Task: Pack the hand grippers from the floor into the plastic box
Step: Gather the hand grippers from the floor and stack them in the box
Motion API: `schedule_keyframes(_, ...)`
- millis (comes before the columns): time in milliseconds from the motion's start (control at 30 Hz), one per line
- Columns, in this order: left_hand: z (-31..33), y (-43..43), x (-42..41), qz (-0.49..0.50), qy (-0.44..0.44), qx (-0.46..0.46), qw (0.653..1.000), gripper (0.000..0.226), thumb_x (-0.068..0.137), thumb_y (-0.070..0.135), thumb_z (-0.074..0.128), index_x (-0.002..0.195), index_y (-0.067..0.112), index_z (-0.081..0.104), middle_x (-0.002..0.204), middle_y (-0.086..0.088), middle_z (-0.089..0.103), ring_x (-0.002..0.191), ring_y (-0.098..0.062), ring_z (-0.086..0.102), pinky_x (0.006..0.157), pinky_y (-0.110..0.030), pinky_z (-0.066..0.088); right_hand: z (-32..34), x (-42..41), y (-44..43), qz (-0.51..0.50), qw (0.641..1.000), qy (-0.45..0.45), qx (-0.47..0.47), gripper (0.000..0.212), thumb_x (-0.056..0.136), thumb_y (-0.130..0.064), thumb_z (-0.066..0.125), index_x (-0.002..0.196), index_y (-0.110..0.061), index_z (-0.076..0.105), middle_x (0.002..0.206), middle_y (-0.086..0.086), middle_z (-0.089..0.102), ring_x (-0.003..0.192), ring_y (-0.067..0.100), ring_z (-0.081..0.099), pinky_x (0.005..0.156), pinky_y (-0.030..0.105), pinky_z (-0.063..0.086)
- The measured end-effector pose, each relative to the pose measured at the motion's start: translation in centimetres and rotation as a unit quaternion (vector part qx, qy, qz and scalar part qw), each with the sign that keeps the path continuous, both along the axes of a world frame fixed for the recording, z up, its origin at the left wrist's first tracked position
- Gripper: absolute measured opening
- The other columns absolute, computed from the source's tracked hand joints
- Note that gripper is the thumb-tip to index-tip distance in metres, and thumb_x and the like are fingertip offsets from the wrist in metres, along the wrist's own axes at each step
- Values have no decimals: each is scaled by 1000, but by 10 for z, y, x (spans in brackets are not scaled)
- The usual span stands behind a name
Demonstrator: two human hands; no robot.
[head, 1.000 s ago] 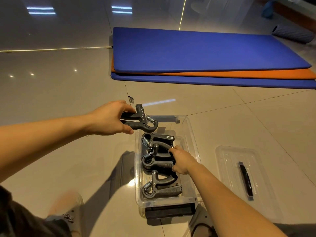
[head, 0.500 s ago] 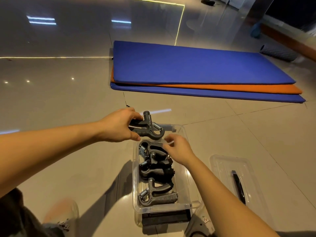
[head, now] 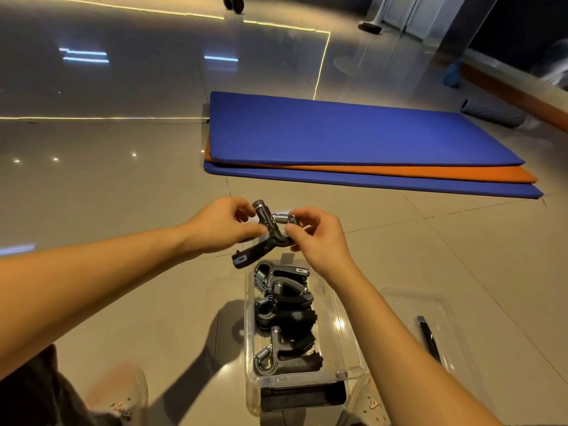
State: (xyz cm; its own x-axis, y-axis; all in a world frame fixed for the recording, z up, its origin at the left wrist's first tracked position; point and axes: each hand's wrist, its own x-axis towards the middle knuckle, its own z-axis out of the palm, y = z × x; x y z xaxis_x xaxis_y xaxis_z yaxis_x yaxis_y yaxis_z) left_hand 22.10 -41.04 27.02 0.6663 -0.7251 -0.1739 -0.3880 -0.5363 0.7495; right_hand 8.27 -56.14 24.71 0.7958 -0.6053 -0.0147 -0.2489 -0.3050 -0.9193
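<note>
A black hand gripper (head: 266, 233) with a metal spring hangs in the air just beyond the far end of the clear plastic box (head: 344, 342). My left hand (head: 219, 227) pinches it on its left side, and my right hand (head: 316, 235) pinches it at the spring end. Inside the box lie three more black hand grippers (head: 284, 315), stacked along its length. The box stands on the tiled floor between my forearms.
The clear box lid (head: 430, 330) with a black handle lies on the floor to the right of the box. Stacked blue and orange mats (head: 353, 139) lie beyond. A rolled grey mat (head: 491, 113) is far right. My shoe (head: 120, 395) is at bottom left.
My right hand has left the grippers in the box and risen to take hold of the gripper that my left hand carries. The view has tilted up.
</note>
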Motion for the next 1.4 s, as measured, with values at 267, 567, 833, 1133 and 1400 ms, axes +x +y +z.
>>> schedule_keyframes(267,15,3,6,99,157,-72,980,21,93,29,69,94,8,75,88,-8,75,79,-18,69,64,-28,51,12,0,17,84,980,-5,-182,24,96,-24,69,120,-25,68,104,-9,71,90,8,69,83,29,60)
schedule_keyframes(567,21,3,-3,-57,115,7,992,10,91,15,70,98,18,77,88,2,74,86,-12,67,74,-26,53,15,-3,-7,-23,995,-67,-71,18,89,-20,77,107,-18,72,93,-6,72,81,4,69,64,10,52)
schedule_keyframes(833,18,-4,-7,81,144,-64,984,8,91,13,69,94,15,76,91,-5,75,87,-17,65,69,-25,46,0,0,-5,-59,997,-45,35,45,87,-33,79,126,-20,61,107,-4,67,95,9,67,76,23,60)
schedule_keyframes(1133,3,-6,-12,148,266,-94,948,11,88,12,73,95,4,75,84,-10,77,74,-15,70,66,-23,55,-20,5,9,-11,955,95,-280,53,82,-51,77,126,-27,61,108,-9,54,102,15,56,92,39,51)
schedule_keyframes(1400,-29,-5,-5,-30,30,41,998,35,87,37,75,115,18,67,97,1,74,89,-13,69,81,-31,57,-44,3,-21,44,955,123,-268,60,79,-37,83,134,-25,61,108,-12,54,105,15,54,93,36,48)
